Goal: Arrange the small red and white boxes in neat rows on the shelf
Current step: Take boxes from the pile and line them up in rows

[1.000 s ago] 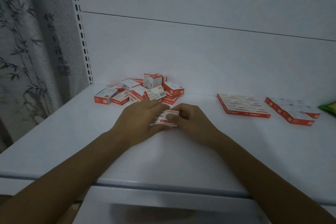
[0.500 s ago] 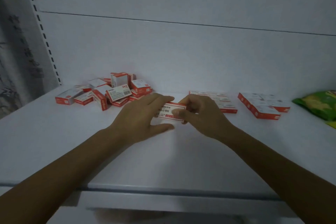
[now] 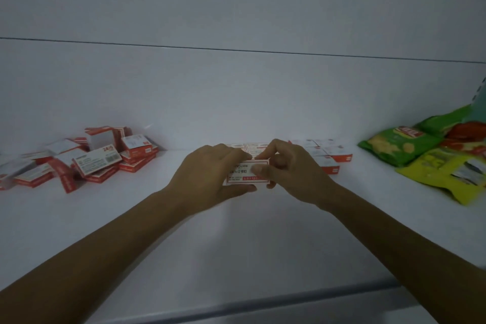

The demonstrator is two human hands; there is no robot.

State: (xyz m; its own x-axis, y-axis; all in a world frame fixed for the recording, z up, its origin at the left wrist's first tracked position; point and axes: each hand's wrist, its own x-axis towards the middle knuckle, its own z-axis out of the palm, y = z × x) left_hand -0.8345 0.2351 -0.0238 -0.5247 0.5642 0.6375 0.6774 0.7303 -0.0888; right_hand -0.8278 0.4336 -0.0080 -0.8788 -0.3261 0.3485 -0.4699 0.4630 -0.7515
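Red and white box [image 3: 240, 172] sits mid-shelf, gripped by both hands. The left hand [image 3: 207, 176] curls round its left end, and the right hand [image 3: 292, 173] pinches its right end with the thumb on the printed face. Left of that box sprawls a loose pile [image 3: 100, 160]. Just behind it and to its right lie flat rows [image 3: 326, 156], with snack bags [image 3: 420, 160] farther right. Bare shelf [image 3: 236, 244] runs from the box to the front edge.

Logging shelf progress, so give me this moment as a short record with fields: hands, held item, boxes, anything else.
held box: red and white, printed face toward camera
left hand: grips the held box
right hand: pinches the held box
pile: jumbled boxes, left
rows: flat boxes behind the hands, partly hidden
bags: green and yellow, right
shelf: white
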